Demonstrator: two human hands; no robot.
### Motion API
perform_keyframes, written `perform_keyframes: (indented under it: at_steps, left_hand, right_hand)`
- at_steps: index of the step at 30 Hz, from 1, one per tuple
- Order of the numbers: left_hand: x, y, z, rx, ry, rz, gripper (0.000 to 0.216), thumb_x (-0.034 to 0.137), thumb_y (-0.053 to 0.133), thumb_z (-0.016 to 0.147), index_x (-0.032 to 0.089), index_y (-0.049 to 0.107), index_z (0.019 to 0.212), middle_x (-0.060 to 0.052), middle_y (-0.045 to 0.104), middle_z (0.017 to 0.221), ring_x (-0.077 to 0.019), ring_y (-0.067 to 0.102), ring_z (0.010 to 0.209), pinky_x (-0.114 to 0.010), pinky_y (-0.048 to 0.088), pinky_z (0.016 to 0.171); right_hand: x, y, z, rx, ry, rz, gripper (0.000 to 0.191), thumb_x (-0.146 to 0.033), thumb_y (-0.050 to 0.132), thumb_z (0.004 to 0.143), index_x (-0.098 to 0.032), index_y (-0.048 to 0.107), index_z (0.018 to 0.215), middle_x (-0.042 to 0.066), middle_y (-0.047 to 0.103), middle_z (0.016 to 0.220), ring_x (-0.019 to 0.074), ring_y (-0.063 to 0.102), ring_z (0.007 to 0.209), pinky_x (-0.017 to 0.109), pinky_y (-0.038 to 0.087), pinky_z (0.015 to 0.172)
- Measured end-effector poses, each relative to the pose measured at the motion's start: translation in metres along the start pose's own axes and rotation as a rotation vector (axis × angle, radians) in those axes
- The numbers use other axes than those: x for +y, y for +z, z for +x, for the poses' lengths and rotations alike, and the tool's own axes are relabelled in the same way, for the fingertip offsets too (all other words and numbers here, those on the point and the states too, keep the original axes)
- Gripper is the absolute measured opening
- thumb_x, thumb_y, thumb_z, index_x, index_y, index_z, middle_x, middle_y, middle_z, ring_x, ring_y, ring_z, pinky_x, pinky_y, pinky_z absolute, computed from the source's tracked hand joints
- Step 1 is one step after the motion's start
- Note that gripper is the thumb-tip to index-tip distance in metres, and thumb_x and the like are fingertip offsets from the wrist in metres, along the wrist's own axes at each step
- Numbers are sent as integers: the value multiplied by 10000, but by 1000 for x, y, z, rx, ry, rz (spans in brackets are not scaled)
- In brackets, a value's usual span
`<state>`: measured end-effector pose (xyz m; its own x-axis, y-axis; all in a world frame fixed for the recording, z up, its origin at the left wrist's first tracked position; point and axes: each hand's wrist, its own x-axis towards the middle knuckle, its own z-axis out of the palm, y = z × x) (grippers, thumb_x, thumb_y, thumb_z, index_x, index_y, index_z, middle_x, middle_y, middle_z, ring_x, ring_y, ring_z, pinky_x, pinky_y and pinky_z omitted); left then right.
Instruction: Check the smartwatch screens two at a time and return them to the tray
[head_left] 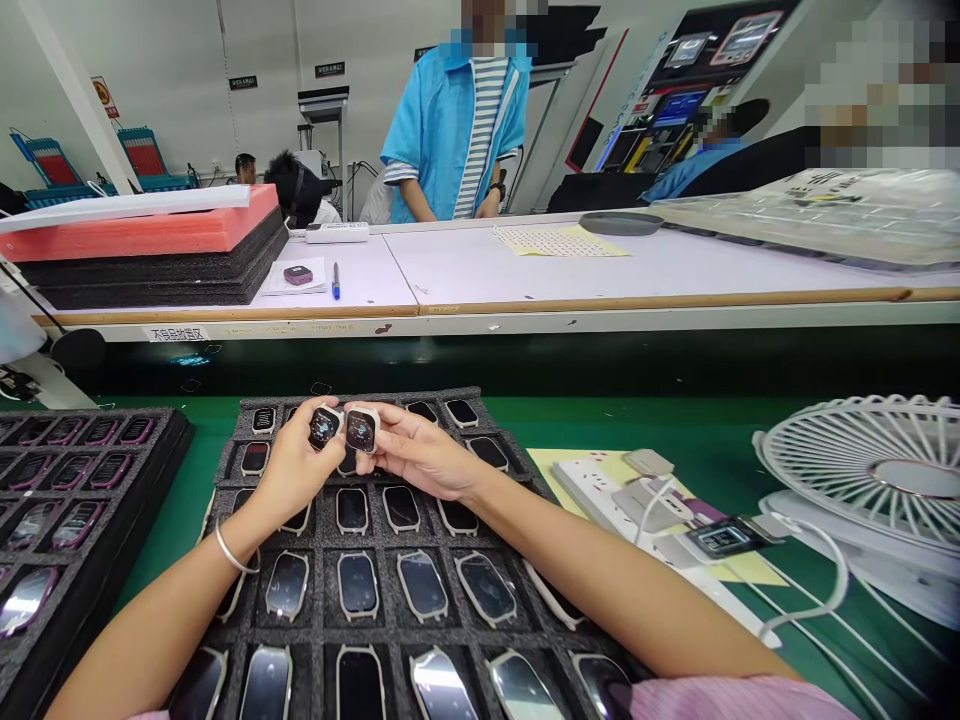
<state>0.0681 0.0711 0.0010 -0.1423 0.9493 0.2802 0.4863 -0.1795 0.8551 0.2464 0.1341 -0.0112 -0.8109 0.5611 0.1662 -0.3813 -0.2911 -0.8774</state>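
My left hand [300,455] grips a smartwatch [324,428] without a strap, its round dial lit on a dark screen. Beside it, my right hand [420,450] holds a second smartwatch [363,430] in a pale case, also lit. The two watches are side by side, nearly touching, above the far part of a dark grey foam tray [390,540]. Rows of pale-framed watches, such as a watch [358,583] with a dark screen, lie in the tray's compartments. My hands and forearms hide some compartments.
At left stands another foam tray [169,470] of purple-framed watches. A power strip [592,490] with cables and a white fan [870,480] are at right. Beyond, a raised shelf [450,275] carries foam sheets [150,240] and a pen [336,282]. A person in a blue jacket [427,130] stands behind it.
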Motion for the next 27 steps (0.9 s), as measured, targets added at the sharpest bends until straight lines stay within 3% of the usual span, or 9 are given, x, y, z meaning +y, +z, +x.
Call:
perform_keyframes:
  at_steps: [27]
  left_hand:
    - [0,0,1,-16,-33,-71,406,299,602,789,173,577,1174,-50,665,1023,-188,606,935,-309,456,832]
  right_hand:
    - [0,0,0,-21,-1,-18,501,-370,759,823,-185,580,1253,7,699,801,132,675,756,293,480,782]
